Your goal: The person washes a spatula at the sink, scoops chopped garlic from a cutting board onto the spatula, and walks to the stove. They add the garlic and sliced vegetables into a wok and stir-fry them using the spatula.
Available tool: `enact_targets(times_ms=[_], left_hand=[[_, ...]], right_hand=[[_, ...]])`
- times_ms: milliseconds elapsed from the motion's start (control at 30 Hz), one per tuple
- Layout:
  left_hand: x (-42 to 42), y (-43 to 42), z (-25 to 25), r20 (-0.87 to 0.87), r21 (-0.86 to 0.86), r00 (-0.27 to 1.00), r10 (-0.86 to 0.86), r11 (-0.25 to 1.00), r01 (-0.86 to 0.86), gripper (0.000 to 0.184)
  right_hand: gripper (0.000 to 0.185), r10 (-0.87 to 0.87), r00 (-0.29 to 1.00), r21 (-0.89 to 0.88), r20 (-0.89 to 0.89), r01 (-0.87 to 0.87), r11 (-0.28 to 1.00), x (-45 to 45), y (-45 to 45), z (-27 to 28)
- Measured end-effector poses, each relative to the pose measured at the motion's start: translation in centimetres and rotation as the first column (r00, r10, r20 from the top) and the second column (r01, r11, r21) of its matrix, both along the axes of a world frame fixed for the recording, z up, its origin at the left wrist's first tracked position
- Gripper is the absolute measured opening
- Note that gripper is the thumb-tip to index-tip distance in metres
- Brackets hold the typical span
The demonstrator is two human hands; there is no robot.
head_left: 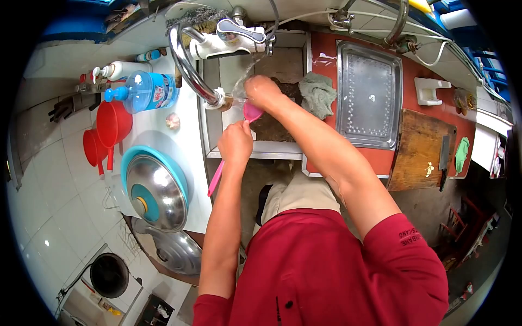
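A pink long-handled ladle is held over the sink. My left hand is closed round its handle, whose end sticks out below the fist toward my body. At the ladle's head, my right hand has its fingers curled against the rim; the fingertips are partly hidden. Water runs from the white faucet down beside my right hand. A grey-green cloth hangs over the sink's right edge.
On the left counter stand a blue soap bottle, a garlic bulb and a teal basin under a metal lid. Red dippers hang left. Rightward lie a metal tray, a cutting board and a cleaver.
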State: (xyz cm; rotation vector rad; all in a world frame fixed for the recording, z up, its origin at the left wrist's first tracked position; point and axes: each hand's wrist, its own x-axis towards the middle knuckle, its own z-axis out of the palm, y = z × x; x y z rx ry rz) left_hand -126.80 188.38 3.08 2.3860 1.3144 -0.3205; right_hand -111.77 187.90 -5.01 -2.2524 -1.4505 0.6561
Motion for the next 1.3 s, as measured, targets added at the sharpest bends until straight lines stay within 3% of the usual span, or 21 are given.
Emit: enact_targets(times_ms=[100, 167, 267, 400, 500, 567, 600, 633, 667, 700, 767, 833, 900, 933, 967, 1033, 1100, 1167, 1200, 1233, 1300], left_hand=[[-0.5, 1.0, -0.6, 0.032, 0.025, 0.999, 0.044, 0.999, -0.045, 0.027], [-0.6, 1.9, -0.9, 0.033, 0.017, 0.999, 0.038, 0.999, -0.039, 0.027], [-0.9, 2.5, -1.8, 0.046, -0.008, 0.998, 0.052, 0.999, -0.052, 0.026], [-0.8, 2.1, -2.6, 0.159, -0.048, 0.986, 0.054, 0.998, -0.047, 0.025], [-1.1, 0.7, -2.4, 0.154, -0.101, 0.987, 0.042, 0.994, -0.027, 0.025], [-1.9, 0.4, -2.8, 0.18, -0.126, 0.984, 0.014, 0.992, 0.009, 0.028], [-2.1, 0.1, -2.8, 0.174, -0.243, 0.981, 0.083, 0.969, -0.039, 0.03], [-2.4, -0.1, -2.8, 0.158, -0.358, 0.976, 0.152, 0.93, -0.087, 0.033], [-3.3, -0.3, -3.9, 0.304, -0.37, 0.94, 0.157, 0.928, -0.035, 0.035], [-3.0, -0.2, -3.4, 0.304, -0.367, 0.94, 0.155, 0.93, -0.035, 0.035], [-2.0, -0.1, -1.9, 0.033, -0.771, 0.852, 0.523, 0.556, -0.311, 0.035], [-0.7, -0.4, -1.8, 0.044, -0.792, 0.837, 0.545, 0.53, -0.304, 0.033], [0.5, -0.5, -1.9, 0.05, -0.813, 0.824, 0.564, 0.502, -0.295, 0.033], [0.8, -0.2, -2.0, 0.058, -0.805, 0.803, 0.593, 0.504, -0.314, 0.032], [1.0, 0.3, -2.0, 0.067, -0.794, 0.78, 0.622, 0.507, -0.336, 0.034], [0.7, 1.4, -2.2, 0.059, -0.842, 0.727, 0.684, 0.425, -0.332, 0.031], [0.6, 2.1, -2.4, 0.052, -0.932, 0.614, 0.788, 0.258, -0.253, 0.025], [0.4, 2.4, -2.5, 0.053, -0.933, 0.556, 0.83, 0.24, -0.268, 0.027], [0.4, 2.6, -2.4, 0.03, -0.955, 0.513, 0.858, 0.176, -0.239, 0.028], [0.5, 2.9, -2.3, 0.004, -0.973, 0.47, 0.882, 0.112, -0.203, 0.03], [0.0, 3.6, -3.7, -0.018, -0.989, 0.462, 0.887, 0.051, -0.137, 0.033]], right_hand=[[0.009, 0.105, 0.994, 0.364, 0.018, -0.104, 0.926, -2.8, -0.2, -2.9], [0.008, 0.184, 0.976, 0.351, -0.119, -0.132, 0.927, -3.3, -1.7, 0.9], [0.008, 0.213, 0.934, 0.396, -0.287, -0.087, 0.914, -4.1, -2.8, 0.5], [0.011, 0.167, 0.962, 0.441, -0.216, -0.056, 0.896, -2.3, -4.5, 0.7], [0.018, -0.063, 0.995, 0.522, -0.081, 0.096, 0.847, -0.6, -5.0, -0.5], [0.022, -0.113, 0.983, 0.295, -0.147, 0.153, 0.943, 0.2, -5.3, -1.2], [0.022, -0.119, 0.982, 0.297, -0.147, 0.159, 0.942, 0.8, -5.4, -1.3], [0.024, -0.226, 0.779, 0.181, -0.584, 0.397, 0.9, 1.2, -5.4, -1.4], [0.027, -0.282, 0.387, -0.03, -0.878, 0.544, 0.838, 1.4, -5.3, -1.6], [0.027, -0.279, 0.387, -0.026, -0.879, 0.544, 0.838, 1.3, -5.3, -1.3], [0.029, -0.047, -0.246, -0.204, -0.968, 0.666, 0.718, 0.9, -5.8, -0.4], [0.029, -0.069, -0.123, -0.133, -0.99, 0.65, 0.748, -1.2, -5.9, -0.3], [0.027, -0.169, 0.492, 0.215, -0.854, 0.63, 0.747, -3.3, -5.9, 0.5], [0.026, -0.208, 0.446, 0.165, -0.87, 0.662, 0.731, -4.1, -5.7, 0.7], [0.027, -0.197, 0.599, 0.297, -0.777, 0.623, 0.724, -4.6, -5.9, 1.0], [0.027, -0.125, 0.622, 0.289, -0.773, 0.52, 0.804, -5.4, -6.4, 2.8], [0.028, -0.075, 0.617, 0.335, -0.784, 0.52, 0.786, -5.6, -6.6, 2.6], [0.029, -0.18, 0.364, 0.123, -0.914, 0.671, 0.731, -4.7, -7.4, 2.0], [0.029, -0.188, 0.517, 0.246, -0.835, 0.657, 0.712, -3.9, -8.5, 0.8], [0.029, -0.221, 0.615, 0.264, -0.757, 0.597, 0.758, -2.4, -10.7, 3.7], [0.028, -0.183, 0.688, 0.307, -0.702, 0.525, 0.794, -1.1, -14.5, 6.2]])
